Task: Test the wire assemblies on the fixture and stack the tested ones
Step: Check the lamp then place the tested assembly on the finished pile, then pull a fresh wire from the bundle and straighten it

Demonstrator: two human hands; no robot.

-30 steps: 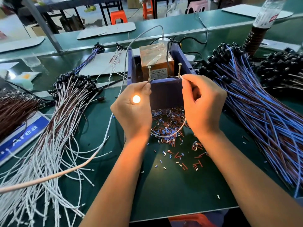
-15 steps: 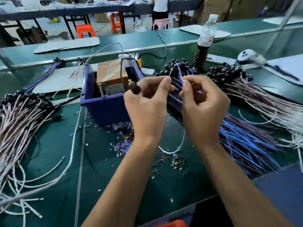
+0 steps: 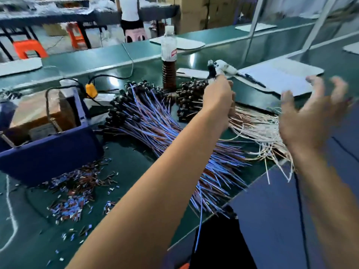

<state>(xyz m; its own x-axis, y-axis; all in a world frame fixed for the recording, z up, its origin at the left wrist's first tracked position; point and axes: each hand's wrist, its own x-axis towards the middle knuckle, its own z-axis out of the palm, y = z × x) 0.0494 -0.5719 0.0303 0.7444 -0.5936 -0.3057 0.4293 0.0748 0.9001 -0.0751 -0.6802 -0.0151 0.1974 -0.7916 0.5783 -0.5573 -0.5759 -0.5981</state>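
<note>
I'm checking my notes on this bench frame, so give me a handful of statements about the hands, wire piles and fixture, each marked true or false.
1. The left hand reaches out over the white-and-brown wire pile. True.
2. The right hand grips a bundle of blue wires. False: it is raised with fingers spread and holds nothing.
3. The blue wire pile lies between the blue fixture box and the white-and-brown wire pile. True.
4. The bottle lies on its side. False: it stands upright behind the piles.
5. Cut wire bits are scattered on the mat in front of the fixture box. True.
</note>
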